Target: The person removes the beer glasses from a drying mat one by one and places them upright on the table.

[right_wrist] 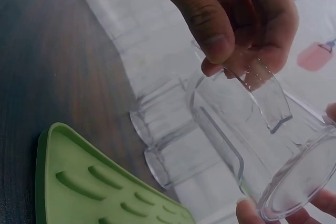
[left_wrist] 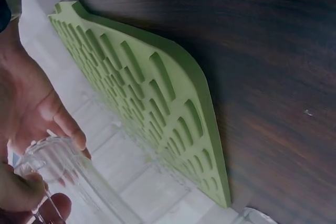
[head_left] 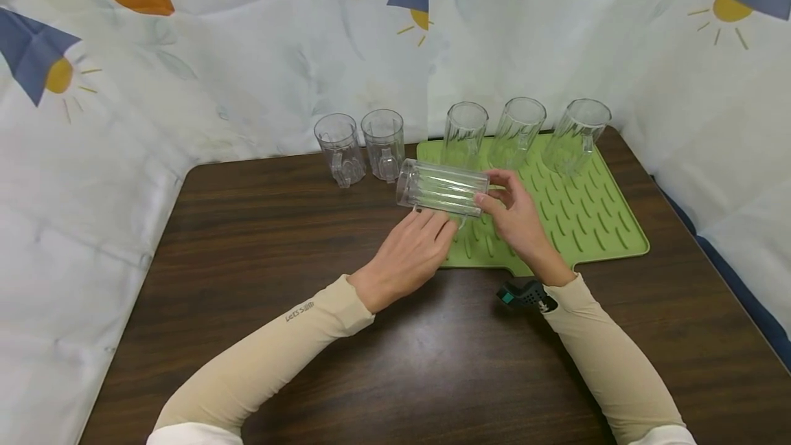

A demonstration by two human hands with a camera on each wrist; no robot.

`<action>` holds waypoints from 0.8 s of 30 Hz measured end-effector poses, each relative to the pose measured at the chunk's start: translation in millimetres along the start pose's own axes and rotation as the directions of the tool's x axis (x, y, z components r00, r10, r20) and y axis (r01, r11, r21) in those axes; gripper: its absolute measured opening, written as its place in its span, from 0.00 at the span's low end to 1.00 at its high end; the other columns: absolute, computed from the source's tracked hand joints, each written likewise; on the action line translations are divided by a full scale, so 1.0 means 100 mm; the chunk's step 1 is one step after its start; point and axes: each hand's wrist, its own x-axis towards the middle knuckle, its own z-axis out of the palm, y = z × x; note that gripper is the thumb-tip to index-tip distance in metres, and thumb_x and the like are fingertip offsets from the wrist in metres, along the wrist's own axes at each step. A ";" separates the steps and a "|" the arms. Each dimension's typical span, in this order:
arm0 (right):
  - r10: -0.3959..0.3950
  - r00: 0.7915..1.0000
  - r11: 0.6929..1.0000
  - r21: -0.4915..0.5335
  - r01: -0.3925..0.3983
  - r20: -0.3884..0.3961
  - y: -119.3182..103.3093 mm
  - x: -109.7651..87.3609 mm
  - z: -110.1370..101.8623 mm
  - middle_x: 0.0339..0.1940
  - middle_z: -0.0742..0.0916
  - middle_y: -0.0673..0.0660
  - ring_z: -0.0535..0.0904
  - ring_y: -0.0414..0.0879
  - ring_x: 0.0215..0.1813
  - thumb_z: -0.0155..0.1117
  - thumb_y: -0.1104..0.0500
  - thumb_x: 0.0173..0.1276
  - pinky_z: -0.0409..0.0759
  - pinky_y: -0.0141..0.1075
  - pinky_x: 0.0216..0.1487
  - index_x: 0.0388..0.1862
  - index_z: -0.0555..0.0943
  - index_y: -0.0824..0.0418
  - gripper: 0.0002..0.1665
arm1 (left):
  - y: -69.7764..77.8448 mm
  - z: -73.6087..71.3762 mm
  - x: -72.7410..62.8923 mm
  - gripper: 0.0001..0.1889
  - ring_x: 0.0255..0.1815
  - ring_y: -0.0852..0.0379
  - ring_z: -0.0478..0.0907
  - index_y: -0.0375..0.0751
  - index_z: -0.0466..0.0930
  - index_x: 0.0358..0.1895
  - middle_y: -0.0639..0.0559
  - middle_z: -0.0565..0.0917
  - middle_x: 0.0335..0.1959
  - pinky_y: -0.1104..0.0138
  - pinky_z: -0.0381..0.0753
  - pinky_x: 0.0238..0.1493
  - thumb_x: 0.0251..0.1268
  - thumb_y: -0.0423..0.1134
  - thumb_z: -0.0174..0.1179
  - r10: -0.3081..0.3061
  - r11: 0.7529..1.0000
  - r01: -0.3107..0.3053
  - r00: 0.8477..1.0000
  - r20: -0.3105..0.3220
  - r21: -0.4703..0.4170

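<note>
A clear ribbed mug (head_left: pixel 441 187) lies sideways in the air, held between both hands over the left part of a green drying mat (head_left: pixel 608 222). My left hand (head_left: pixel 414 253) pinches the mug's handle (right_wrist: pixel 270 103) from below and the left. Around the mug's right-hand end curl the thumb and fingers of my right hand (head_left: pixel 516 215). In the left wrist view the right hand (left_wrist: pixel 31 95) reaches in beside the mug (left_wrist: pixel 79 177). The left fingertips are partly hidden behind the mug in the head view.
Two clear mugs (head_left: pixel 341 150) stand on the dark wooden table (head_left: pixel 278 239), left of the mat. Three more mugs (head_left: pixel 522 132) stand along the mat's back edge. A white printed cloth (head_left: pixel 259 74) hangs behind and at both sides. A dark band (head_left: pixel 525 294) circles the right wrist.
</note>
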 end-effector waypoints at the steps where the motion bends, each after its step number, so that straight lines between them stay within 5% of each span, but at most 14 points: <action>1: 0.001 1.000 1.000 0.000 -0.001 -0.009 0.00 0.00 0.00 0.68 0.73 0.59 0.77 0.39 0.61 0.60 0.56 0.77 0.81 0.25 0.55 0.73 0.65 0.61 0.30 | -0.01 0.00 0.00 0.10 0.35 0.53 0.74 0.42 0.79 0.44 0.51 0.79 0.37 0.67 0.73 0.35 0.79 0.30 0.47 0.002 1.000 -0.002 1.000 -0.005 -0.010; 8: -0.005 0.999 1.000 -0.014 0.004 -0.048 -0.04 -0.02 -0.02 0.66 0.74 0.56 0.77 0.37 0.60 0.59 0.56 0.77 0.81 0.23 0.54 0.73 0.65 0.62 0.30 | -0.06 -0.02 -0.01 0.11 0.43 0.52 0.79 0.39 0.81 0.50 0.49 0.84 0.43 0.64 0.79 0.42 0.69 0.28 0.55 -0.056 0.987 0.038 0.992 -0.110 -0.154; 14: -0.028 0.995 0.999 0.036 0.032 -0.099 -0.07 -0.01 -0.06 0.59 0.75 0.46 0.79 0.35 0.57 0.58 0.60 0.77 0.82 0.22 0.53 0.69 0.67 0.57 0.25 | -0.13 -0.01 -0.06 0.09 0.44 0.50 0.80 0.38 0.82 0.50 0.46 0.84 0.46 0.61 0.80 0.43 0.69 0.31 0.61 -0.214 0.931 0.122 0.946 -0.243 -0.344; 18: -0.043 0.991 0.996 0.070 0.052 -0.128 -0.11 0.00 -0.08 0.56 0.76 0.45 0.79 0.36 0.56 0.58 0.61 0.76 0.82 0.22 0.52 0.66 0.69 0.52 0.22 | -0.16 0.01 -0.11 0.09 0.42 0.49 0.78 0.35 0.80 0.49 0.44 0.82 0.44 0.60 0.79 0.43 0.68 0.30 0.62 -0.352 0.851 0.194 0.900 -0.257 -0.488; 24: -0.054 0.987 0.994 0.091 0.068 -0.154 -0.17 0.00 -0.11 0.56 0.76 0.46 0.79 0.38 0.56 0.57 0.60 0.76 0.81 0.23 0.50 0.64 0.70 0.49 0.21 | -0.17 0.06 -0.18 0.08 0.44 0.48 0.79 0.33 0.77 0.50 0.42 0.80 0.42 0.59 0.83 0.48 0.71 0.30 0.60 -0.534 0.671 0.288 0.827 -0.176 -0.683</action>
